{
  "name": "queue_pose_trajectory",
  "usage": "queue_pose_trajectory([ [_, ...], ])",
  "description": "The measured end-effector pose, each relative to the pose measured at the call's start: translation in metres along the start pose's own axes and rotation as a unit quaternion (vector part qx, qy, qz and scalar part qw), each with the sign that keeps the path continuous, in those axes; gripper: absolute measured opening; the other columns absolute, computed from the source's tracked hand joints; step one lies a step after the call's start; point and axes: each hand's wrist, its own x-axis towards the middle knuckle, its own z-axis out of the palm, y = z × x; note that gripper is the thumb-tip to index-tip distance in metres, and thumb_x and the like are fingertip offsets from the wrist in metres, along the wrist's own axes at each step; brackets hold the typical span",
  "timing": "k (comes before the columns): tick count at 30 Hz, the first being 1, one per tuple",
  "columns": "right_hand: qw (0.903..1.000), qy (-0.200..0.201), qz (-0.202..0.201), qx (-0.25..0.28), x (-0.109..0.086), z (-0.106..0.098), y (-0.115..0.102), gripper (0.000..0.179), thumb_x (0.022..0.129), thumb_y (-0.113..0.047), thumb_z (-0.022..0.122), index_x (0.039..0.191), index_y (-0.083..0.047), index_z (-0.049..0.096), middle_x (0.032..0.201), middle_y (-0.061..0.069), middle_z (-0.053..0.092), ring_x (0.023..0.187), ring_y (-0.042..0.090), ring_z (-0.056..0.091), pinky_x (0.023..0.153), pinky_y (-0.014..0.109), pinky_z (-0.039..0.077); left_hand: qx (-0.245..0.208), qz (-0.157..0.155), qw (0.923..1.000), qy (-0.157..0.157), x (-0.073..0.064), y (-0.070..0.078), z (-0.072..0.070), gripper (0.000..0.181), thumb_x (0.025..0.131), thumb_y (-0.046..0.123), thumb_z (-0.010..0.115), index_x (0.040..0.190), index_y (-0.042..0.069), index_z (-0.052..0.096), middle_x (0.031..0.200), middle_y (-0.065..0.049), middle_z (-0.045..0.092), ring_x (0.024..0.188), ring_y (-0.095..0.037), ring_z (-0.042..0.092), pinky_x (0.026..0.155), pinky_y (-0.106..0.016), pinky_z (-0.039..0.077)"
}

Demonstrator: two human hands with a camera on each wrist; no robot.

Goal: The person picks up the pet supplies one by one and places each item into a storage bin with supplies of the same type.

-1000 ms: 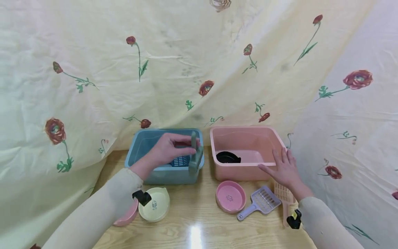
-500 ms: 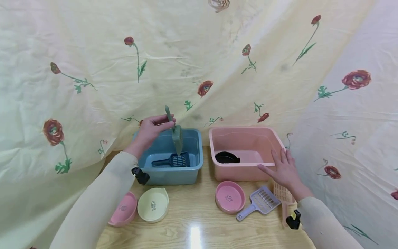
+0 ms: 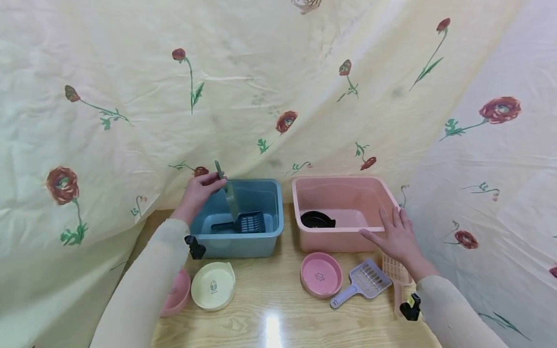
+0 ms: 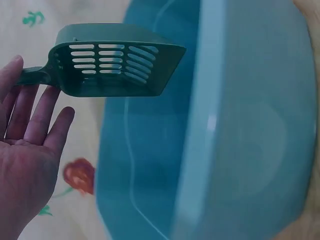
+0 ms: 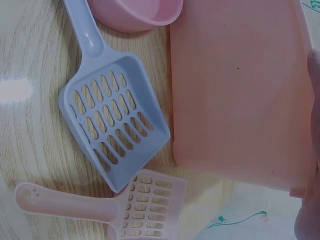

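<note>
Tabletop (image 3: pixel 254 295), pawprint bowl (image 3: pixel 321 274), green scoop (image 4: pixel 116 82)

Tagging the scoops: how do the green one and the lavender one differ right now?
Support: the green scoop is held by the left hand at the blue bin; the lavender scoop lies on the table, with no hand holding it.
Pose: green is tilted, handle up and blade down; lavender lies with its slotted blade facing up.
Color: green versus pale purple.
Shared: both have a slotted blade and one handle.
</note>
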Motion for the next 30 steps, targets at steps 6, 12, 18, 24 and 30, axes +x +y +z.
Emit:
queue_pose_trajectory([
  [6,1.0000,0.000,-0.002,-0.005,0.000,0.001,0.003,0.112,0.099,-0.071,0.057,0.169,0.002,0.010,0.168,0.043,-0.010,0.156,0.060,-0.016,0.122,0.078,-0.004,0.010,-0.010,0.9999,0.003,-0.003,-0.020,-0.004,0.056,0.103,0.029,0.074,0.152,0.004,0.060,0.149,-0.019,0.063,0.139,-0.032,0.059,0.119,-0.046,0.045],
  [12,1.0000,-0.001,-0.005,-0.007,0.000,0.001,0.004,0.111,0.100,-0.071,0.057,0.169,0.003,0.010,0.168,0.043,-0.009,0.156,0.060,-0.016,0.122,0.077,-0.004,0.004,-0.019,0.9998,0.007,-0.009,-0.026,-0.007,0.058,0.104,0.028,0.073,0.154,0.005,0.056,0.154,-0.018,0.059,0.142,-0.033,0.057,0.120,-0.045,0.044],
  [18,0.9999,0.004,-0.011,-0.008,0.002,0.000,0.003,0.110,0.100,-0.070,0.057,0.167,0.005,0.016,0.167,0.044,-0.007,0.156,0.061,-0.013,0.123,0.078,-0.002,0.019,-0.035,0.9992,0.004,-0.014,-0.027,-0.010,0.059,0.105,0.030,0.072,0.156,0.006,0.055,0.155,-0.015,0.059,0.142,-0.032,0.057,0.120,-0.045,0.045],
  [24,0.9999,0.004,-0.012,-0.005,0.002,0.001,0.004,0.110,0.100,-0.071,0.057,0.168,0.004,0.013,0.167,0.044,-0.009,0.155,0.062,-0.014,0.122,0.078,-0.004,0.008,-0.033,0.9994,-0.011,-0.018,-0.017,-0.011,0.062,0.104,0.031,0.073,0.158,0.007,0.053,0.158,-0.015,0.056,0.144,-0.031,0.055,0.121,-0.044,0.043],
  [30,0.9999,0.006,-0.013,-0.004,0.001,0.001,0.004,0.109,0.100,-0.070,0.058,0.168,0.003,0.015,0.167,0.045,-0.008,0.155,0.062,-0.014,0.122,0.078,-0.004,0.057,-0.013,0.9977,-0.032,-0.027,0.005,-0.010,0.060,0.105,0.031,0.072,0.158,0.012,0.053,0.157,-0.016,0.057,0.145,-0.032,0.054,0.121,-0.047,0.042],
])
